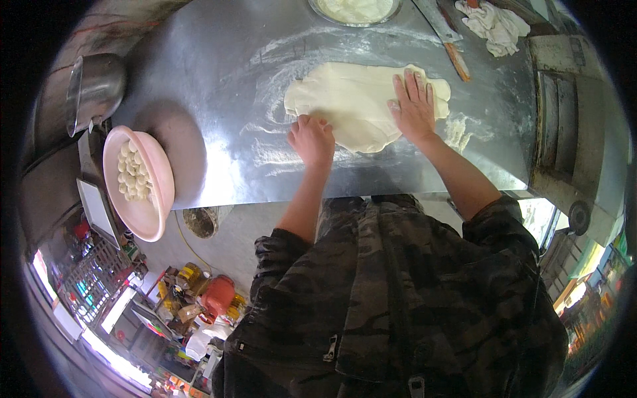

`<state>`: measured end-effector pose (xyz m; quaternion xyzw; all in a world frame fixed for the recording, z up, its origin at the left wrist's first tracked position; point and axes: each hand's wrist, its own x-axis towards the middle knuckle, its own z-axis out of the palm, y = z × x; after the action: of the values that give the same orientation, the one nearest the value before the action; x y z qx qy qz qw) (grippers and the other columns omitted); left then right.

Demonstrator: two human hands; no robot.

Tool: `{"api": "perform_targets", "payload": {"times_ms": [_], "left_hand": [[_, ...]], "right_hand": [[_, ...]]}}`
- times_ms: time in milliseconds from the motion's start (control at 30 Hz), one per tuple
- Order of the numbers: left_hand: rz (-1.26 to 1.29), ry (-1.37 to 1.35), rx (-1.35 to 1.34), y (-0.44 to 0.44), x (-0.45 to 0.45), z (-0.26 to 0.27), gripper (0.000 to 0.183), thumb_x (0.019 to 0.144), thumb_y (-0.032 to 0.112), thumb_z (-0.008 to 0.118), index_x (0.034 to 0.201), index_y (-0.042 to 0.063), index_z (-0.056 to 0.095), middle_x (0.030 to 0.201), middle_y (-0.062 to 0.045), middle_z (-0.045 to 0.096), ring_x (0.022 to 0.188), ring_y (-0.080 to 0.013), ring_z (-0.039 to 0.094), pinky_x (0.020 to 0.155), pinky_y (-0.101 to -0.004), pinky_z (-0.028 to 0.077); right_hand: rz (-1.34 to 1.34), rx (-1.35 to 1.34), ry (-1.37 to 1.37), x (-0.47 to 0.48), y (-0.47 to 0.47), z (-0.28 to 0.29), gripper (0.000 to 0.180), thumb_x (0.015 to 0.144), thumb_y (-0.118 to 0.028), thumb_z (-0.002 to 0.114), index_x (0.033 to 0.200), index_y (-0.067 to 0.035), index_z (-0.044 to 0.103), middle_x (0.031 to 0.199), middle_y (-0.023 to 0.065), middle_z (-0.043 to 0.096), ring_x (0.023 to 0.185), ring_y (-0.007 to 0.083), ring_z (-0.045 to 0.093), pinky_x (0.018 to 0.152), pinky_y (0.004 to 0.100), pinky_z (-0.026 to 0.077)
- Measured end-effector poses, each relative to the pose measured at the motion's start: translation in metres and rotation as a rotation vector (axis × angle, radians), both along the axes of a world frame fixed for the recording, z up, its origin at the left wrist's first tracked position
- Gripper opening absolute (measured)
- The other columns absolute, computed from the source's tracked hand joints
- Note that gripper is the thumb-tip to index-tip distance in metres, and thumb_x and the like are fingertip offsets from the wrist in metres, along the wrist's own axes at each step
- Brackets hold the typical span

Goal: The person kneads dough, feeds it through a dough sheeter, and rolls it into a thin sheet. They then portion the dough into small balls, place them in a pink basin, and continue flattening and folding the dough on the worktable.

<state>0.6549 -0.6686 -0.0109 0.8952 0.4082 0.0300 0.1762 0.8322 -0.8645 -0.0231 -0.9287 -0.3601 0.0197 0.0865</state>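
Note:
A thick, pale slab of dough (356,94) lies folded on the floured metal worktop (219,64). Flat on its right part rests my right hand (415,109), fingers stretched out and dusted with flour. My left hand (313,139) is at the dough's near left edge with its fingers curled. Its fingertips are partly hidden, so whether they pinch the dough I cannot tell. Loose flour (278,154) surrounds the slab, and a patch of crumbly scraps (458,132) lies right of it.
A metal bowl of flour (356,10) stands at the far edge. Beyond my right hand lie a wooden-handled knife (455,59) and a crumpled cloth (497,30). At left, a pink basin (137,219) holds several dough balls (132,171), near a steel pot (102,87).

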Motion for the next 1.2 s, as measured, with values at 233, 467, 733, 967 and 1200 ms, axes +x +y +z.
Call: {"api": "perform_targets", "payload": {"times_ms": [233,467,733,967,1200], "left_hand": [[-0.006,-0.068,-0.064,0.009,-0.001,-0.002,0.012,0.081,0.02,0.074,0.09,0.014,0.072,0.111,-0.005,0.066,0.113,-0.0326,0.058,0.104,-0.0498,0.037],[0.106,-0.479,-0.475,0.033,-0.032,0.016,0.015,0.092,0.02,0.068,0.096,0.006,0.069,0.1,-0.013,0.07,0.101,-0.0349,0.065,0.092,-0.0472,0.049],[0.245,-0.453,-0.331,0.079,-0.234,0.057,0.029,0.106,0.028,0.056,0.107,0.001,0.064,0.1,-0.031,0.065,0.097,-0.052,0.062,0.079,-0.052,0.052],[0.968,-0.188,-0.072,0.24,-0.548,-0.017,0.05,0.097,0.03,0.073,0.135,0.001,0.059,0.122,-0.026,0.068,0.11,-0.0416,0.067,0.094,-0.0507,0.053],[1.178,-0.273,-0.408,0.323,-0.686,-0.056,0.063,0.092,0.024,0.079,0.141,-0.007,0.056,0.114,-0.018,0.073,0.084,-0.0201,0.071,0.079,-0.0332,0.058]], "right_hand": [[-0.014,-0.075,0.012,0.001,0.005,0.009,0.065,0.101,-0.04,0.054,0.16,-0.015,0.039,0.169,0.0136,0.028,0.158,0.0338,0.023,0.127,0.0562,0.017],[-0.008,-0.099,-0.005,0.002,-0.003,-0.014,0.069,0.1,-0.036,0.058,0.162,-0.013,0.037,0.171,0.0162,0.024,0.159,0.0346,0.021,0.127,0.0572,0.016],[0.309,0.248,0.005,0.057,-0.055,-0.06,0.055,0.109,-0.025,0.048,0.158,-0.002,0.041,0.168,0.0156,0.035,0.157,0.0301,0.029,0.13,0.0433,0.02],[-0.085,0.165,0.264,0.032,-0.001,-0.018,0.045,0.11,-0.027,0.047,0.144,0.001,0.058,0.146,0.0224,0.059,0.137,0.0368,0.055,0.116,0.0422,0.041],[-0.043,0.185,0.384,-0.009,0.1,0.024,0.041,0.109,-0.024,0.049,0.137,0.003,0.062,0.132,0.0225,0.069,0.122,0.0374,0.065,0.106,0.0402,0.048]]}}
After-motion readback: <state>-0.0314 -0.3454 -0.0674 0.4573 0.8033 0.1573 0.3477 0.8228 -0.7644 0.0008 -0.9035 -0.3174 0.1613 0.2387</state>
